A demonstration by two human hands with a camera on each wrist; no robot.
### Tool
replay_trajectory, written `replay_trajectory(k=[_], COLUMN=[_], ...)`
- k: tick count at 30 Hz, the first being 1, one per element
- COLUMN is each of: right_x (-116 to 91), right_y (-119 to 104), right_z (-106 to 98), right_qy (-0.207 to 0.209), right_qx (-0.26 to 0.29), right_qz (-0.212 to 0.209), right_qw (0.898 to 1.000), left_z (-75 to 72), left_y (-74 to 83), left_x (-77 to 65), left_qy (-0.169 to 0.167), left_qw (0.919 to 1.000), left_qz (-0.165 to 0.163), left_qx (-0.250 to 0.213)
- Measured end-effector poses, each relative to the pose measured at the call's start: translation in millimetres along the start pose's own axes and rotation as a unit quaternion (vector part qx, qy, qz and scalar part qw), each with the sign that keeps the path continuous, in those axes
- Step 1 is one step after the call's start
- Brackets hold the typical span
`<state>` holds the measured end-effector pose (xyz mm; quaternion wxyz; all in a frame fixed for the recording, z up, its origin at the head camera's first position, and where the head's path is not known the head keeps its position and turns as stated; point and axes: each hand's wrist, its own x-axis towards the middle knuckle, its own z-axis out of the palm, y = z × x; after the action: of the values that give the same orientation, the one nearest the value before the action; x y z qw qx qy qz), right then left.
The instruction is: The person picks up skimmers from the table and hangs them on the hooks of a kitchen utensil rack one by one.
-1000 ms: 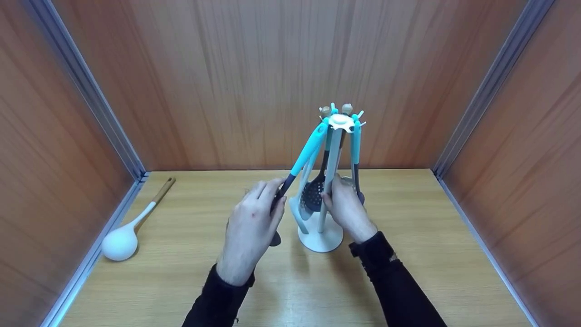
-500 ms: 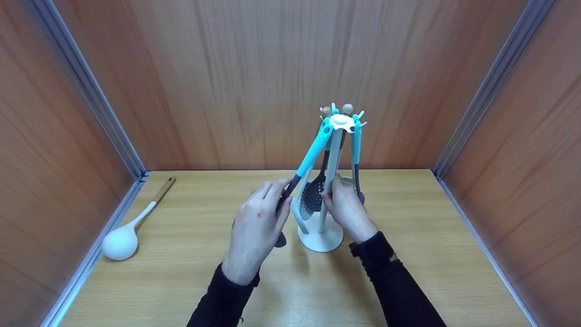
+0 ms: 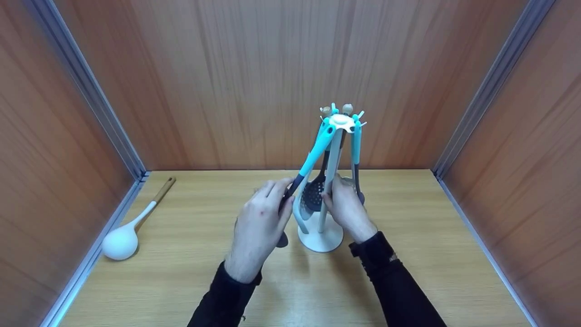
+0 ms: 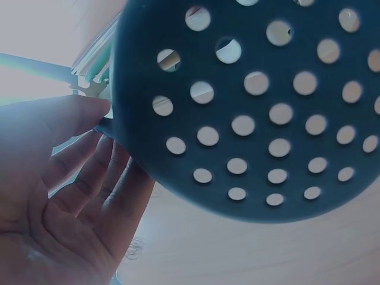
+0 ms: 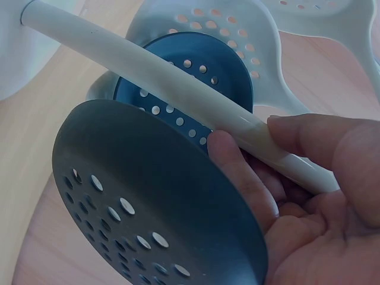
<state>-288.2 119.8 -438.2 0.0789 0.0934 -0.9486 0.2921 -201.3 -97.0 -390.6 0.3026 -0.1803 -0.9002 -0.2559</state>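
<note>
My left hand [image 3: 258, 222] pinches the dark neck of a skimmer with a turquoise handle [image 3: 317, 152], held at a slant. Its handle end, with a hanging hole, overlaps the top of the white utensil stand [image 3: 333, 159] in the head view. The skimmer's dark perforated head [image 4: 261, 104] fills much of the left wrist view. My right hand [image 3: 348, 206] grips the stand's upright pole [image 5: 172, 83], thumb and fingers round it. Another dark perforated skimmer [image 3: 313, 195] hangs behind the pole. A turquoise-handled utensil [image 3: 356, 143] with a dark lower part hangs at the right.
A white ladle [image 3: 121, 243] with a wooden handle lies on the table's left side. The stand's round base [image 3: 333, 243] rests on the wooden table. Wood-grain panels [image 3: 254, 86] enclose the back and sides. Pale perforated heads [image 5: 267, 35] hang beyond the pole.
My left hand has shifted slightly right with the skimmer, and the handle's end has come across to the stand's top. My right hand has stayed on the pole.
</note>
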Motion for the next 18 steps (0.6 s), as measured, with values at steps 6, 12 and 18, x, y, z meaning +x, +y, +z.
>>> replay_trajectory(k=[6, 12, 18], right_x=[-1.4, -1.1, -0.7], right_y=[1.6, 2.1, 1.5], right_z=[1.2, 0.8, -0.2], right_qy=[0.025, 0.015, 0.006], right_qx=[-0.011, -0.001, 0.002], right_qz=[-0.038, -0.03, -0.021], right_qw=[0.999, 0.999, 1.0], left_z=[1.7, 3.0, 5.1], left_y=[0.4, 1.3, 0.9], left_x=[1.9, 3.0, 2.9], left_qy=[0.01, 0.01, 0.006], left_qw=[0.9999, 0.9998, 0.9999], left_qz=[0.01, 0.012, 0.012], left_qx=[0.004, 0.01, 0.007])
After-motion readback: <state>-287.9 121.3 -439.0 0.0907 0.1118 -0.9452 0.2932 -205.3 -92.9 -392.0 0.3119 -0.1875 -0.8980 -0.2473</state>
